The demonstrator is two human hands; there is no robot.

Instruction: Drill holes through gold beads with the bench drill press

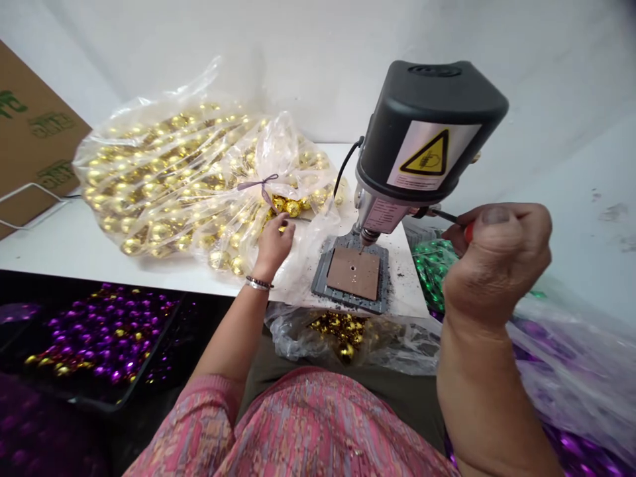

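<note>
My right hand is closed around the lever handle of a small bench drill press, its red end showing between the fingers. My left hand is at the torn opening of a clear plastic bag, beside shiny gold balls. Its fingers are bent and look slightly apart, with nothing visible in them, though the tips are partly hidden. Below the drill chuck, a brown square block with a small hole lies on the dark metal base. No ball shows on the block.
A purple ribbon ties the bag on the white table. Gold balls lie in plastic at my lap. A dark crate holds purple and gold balls at lower left. Green balls and purple bags sit right. A cardboard box stands left.
</note>
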